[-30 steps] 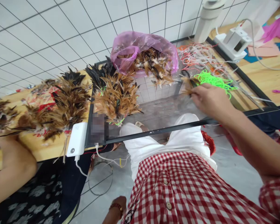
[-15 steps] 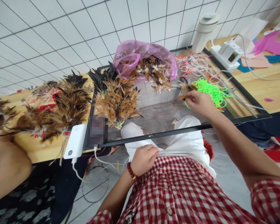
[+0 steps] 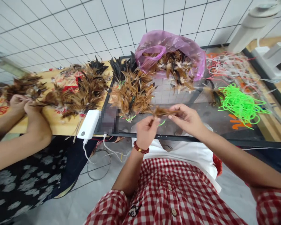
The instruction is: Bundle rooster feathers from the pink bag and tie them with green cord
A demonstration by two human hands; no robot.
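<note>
Your left hand (image 3: 146, 129) and right hand (image 3: 186, 117) are both pinched shut on one small bundle of brown feathers (image 3: 162, 111), held between them above the near black edge of the glass table (image 3: 201, 139). Just behind it sits a heap of tied feathers (image 3: 133, 93); the pink bag (image 3: 170, 51) lies farther back, the green cords (image 3: 241, 104) to your right. Bare glass lies under your right hand. A co-worker's hands (image 3: 25, 104) work at the wooden table (image 3: 58, 125) on your left. The wall behind is white tile.

A craft workshop: feather bundles (image 3: 133, 93) and cord (image 3: 241, 104) on worktables (image 3: 61, 125).
</note>
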